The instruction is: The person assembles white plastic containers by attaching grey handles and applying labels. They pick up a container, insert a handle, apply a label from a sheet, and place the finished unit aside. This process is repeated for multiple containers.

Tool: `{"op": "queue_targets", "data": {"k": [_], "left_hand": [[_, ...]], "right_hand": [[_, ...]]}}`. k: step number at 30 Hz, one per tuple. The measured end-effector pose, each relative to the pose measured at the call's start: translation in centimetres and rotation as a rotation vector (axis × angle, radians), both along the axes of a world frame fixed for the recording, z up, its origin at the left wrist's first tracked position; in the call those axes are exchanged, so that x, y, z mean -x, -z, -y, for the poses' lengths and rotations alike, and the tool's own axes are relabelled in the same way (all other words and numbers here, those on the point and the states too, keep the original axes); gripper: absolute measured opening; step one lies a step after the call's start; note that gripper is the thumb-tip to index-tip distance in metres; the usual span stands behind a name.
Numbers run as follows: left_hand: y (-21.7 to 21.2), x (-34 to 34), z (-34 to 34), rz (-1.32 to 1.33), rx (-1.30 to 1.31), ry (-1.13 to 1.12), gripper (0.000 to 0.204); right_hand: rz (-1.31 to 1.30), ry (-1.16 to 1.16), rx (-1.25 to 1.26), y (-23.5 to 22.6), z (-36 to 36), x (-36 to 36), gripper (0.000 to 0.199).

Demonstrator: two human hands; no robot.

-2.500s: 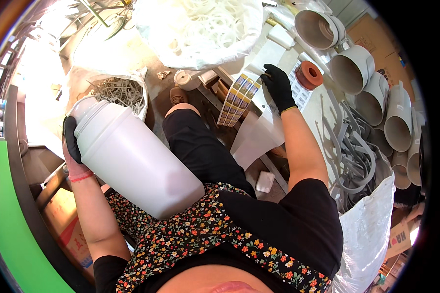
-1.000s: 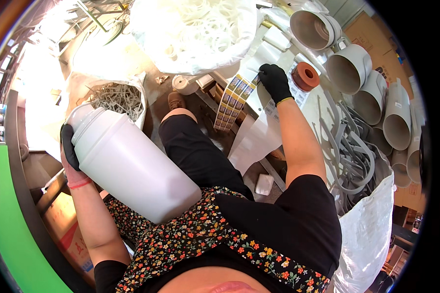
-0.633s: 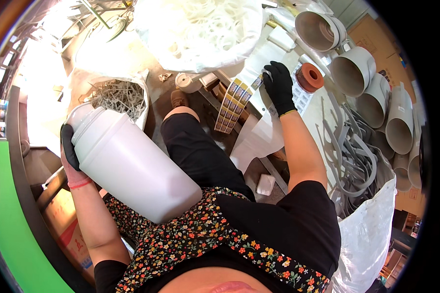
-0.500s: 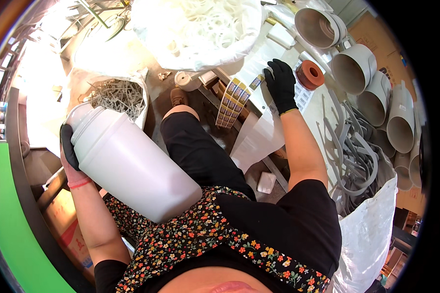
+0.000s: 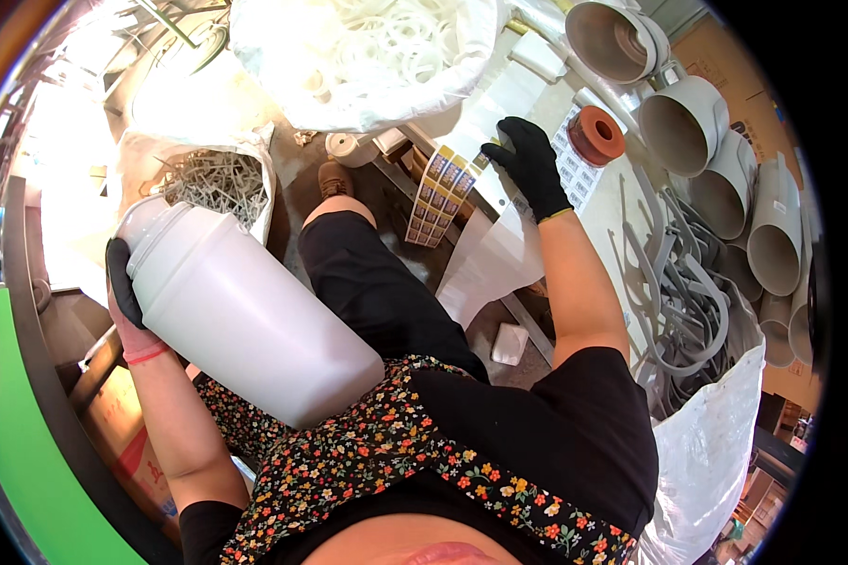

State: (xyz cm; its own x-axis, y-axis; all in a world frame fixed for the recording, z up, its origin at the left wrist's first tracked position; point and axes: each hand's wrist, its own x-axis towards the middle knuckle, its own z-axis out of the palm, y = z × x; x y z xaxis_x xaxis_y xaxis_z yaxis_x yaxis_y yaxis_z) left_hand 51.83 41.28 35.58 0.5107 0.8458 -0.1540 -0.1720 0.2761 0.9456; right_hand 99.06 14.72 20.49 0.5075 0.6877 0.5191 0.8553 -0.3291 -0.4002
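Note:
My left hand, in a black and pink glove, is closed round the rimmed end of a large pale grey plastic bin. The bin lies tilted across my lap, its base against my floral apron. Over the worktop at right, my black-gloved right hand has thumb and forefinger apart. The thumb tip is at the upper corner of a gold and blue sticker sheet, which hangs over the worktop's edge. Whether the thumb touches a sticker cannot be made out. A roll of brown tape sits beside this hand on white printed label sheets.
A big white bag of pale plastic rings stands ahead. Left of it, a sack holds grey strips. At right are several grey plastic tubs on their sides and a bag of grey strips. A green panel borders the left.
My right hand has shifted slightly left and down, its fingers bending and the thumb reaching toward the sticker sheet's corner. The left hand still holds the bin; the whole view has shifted slightly.

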Motion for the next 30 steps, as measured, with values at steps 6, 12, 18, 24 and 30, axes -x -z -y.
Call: {"op": "queue_targets", "data": {"k": [6, 12, 18, 24, 30], "left_hand": [[-0.1, -0.7, 0.2, 0.002, 0.029, -0.016, 0.058], [0.0, -0.9, 0.1, 0.041, 0.075, -0.031, 0.056], [-0.3, -1.1, 0.8, 0.064, 0.106, -0.067, 0.051], [-0.6, -0.5, 1.2, 0.053, 0.067, -0.043, 0.055], [-0.7, 0.7, 1.1, 0.152, 0.097, -0.071, 0.043]], "right_hand": [[-0.058, 0.009, -0.03, 0.0, -0.1, -0.1, 0.03], [-0.044, 0.013, -0.017, 0.7, -0.2, -0.5, 0.023], [-0.006, 0.046, 0.016, 1.2, -0.8, -1.7, 0.02], [0.06, 0.103, 0.016, 1.4, -1.6, -2.5, 0.014], [0.038, 0.101, 0.102, 0.0, -1.7, -2.2, 0.011]]}}
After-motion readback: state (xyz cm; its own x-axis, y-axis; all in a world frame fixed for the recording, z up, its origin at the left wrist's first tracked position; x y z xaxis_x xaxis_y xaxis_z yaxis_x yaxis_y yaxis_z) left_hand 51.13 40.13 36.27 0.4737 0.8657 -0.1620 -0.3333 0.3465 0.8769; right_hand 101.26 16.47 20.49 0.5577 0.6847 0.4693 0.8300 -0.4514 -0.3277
